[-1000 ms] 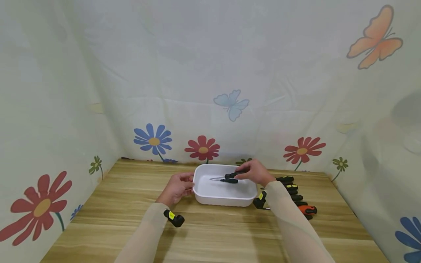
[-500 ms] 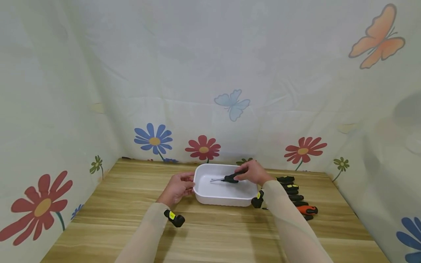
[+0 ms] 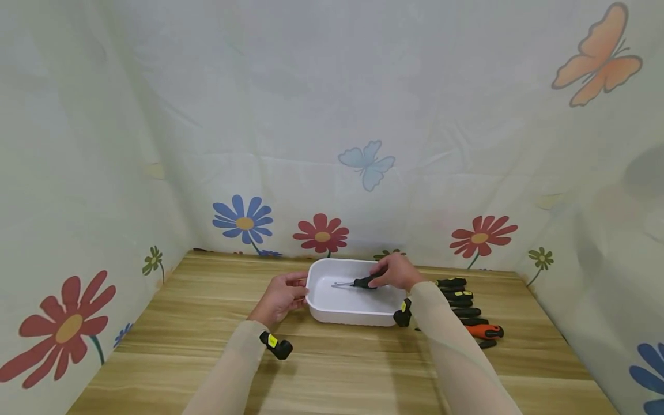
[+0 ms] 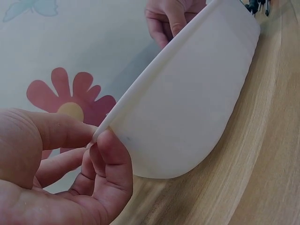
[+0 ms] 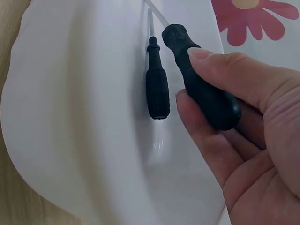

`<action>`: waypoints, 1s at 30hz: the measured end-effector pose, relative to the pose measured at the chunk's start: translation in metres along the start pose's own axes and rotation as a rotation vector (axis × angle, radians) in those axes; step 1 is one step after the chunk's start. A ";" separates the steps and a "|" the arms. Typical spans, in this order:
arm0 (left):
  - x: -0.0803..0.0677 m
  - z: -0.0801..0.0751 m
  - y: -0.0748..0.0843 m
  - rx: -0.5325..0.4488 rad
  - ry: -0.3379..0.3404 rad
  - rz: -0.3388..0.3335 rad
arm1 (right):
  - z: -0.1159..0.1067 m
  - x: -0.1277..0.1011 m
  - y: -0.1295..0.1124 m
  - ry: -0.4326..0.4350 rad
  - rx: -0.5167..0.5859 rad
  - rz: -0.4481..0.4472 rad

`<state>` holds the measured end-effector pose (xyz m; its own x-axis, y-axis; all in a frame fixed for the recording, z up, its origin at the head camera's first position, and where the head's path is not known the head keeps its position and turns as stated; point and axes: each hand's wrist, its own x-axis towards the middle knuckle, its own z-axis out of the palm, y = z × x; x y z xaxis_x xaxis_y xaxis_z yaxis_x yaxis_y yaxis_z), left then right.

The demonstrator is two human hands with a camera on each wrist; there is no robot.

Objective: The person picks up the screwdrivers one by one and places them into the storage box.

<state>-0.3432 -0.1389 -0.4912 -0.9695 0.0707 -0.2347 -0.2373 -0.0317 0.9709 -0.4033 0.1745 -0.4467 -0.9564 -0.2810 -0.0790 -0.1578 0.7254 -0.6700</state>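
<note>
Over tray [image 3: 332,314] | right hand [image 3: 396,272] holding screwdriver [image 5: 199,79], lowered | left hand [image 3: 280,297] pinching rim

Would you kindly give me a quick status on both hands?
Left hand pinches white tub rim. Right hand grips black screwdriver over tub. Smaller screwdriver lies inside.

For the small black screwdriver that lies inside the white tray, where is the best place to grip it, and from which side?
Probably by its black handle, coming from above. The small screwdriver lies flat on the floor of the white tray, whose walls block a sideways approach. Its shaft looks thin and harder to pinch. The right hand holds a larger screwdriver right beside it.
</note>
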 end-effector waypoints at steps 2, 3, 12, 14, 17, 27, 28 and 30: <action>0.000 0.000 0.000 -0.002 -0.003 0.000 | 0.002 0.002 0.000 -0.010 -0.017 0.002; -0.001 0.000 0.000 -0.001 -0.004 0.001 | 0.002 0.004 0.000 -0.017 -0.028 0.001; 0.001 -0.002 0.000 0.001 -0.004 0.000 | 0.007 0.011 -0.003 -0.056 -0.113 -0.016; 0.001 -0.002 0.000 -0.002 -0.006 0.003 | 0.008 0.012 -0.004 -0.063 -0.141 -0.009; 0.001 -0.001 0.000 -0.004 -0.009 0.006 | 0.009 0.012 -0.004 -0.079 -0.174 -0.004; 0.002 -0.003 -0.001 -0.007 -0.012 0.006 | 0.010 0.010 -0.007 -0.087 -0.225 -0.057; 0.002 -0.003 -0.001 -0.006 -0.013 0.004 | 0.010 0.010 -0.007 -0.085 -0.234 -0.065; 0.003 -0.003 -0.002 -0.005 -0.014 0.004 | 0.011 0.011 -0.007 -0.084 -0.252 -0.079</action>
<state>-0.3459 -0.1417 -0.4936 -0.9696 0.0844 -0.2298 -0.2334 -0.0365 0.9717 -0.4098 0.1595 -0.4506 -0.9166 -0.3866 -0.1019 -0.2973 0.8294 -0.4729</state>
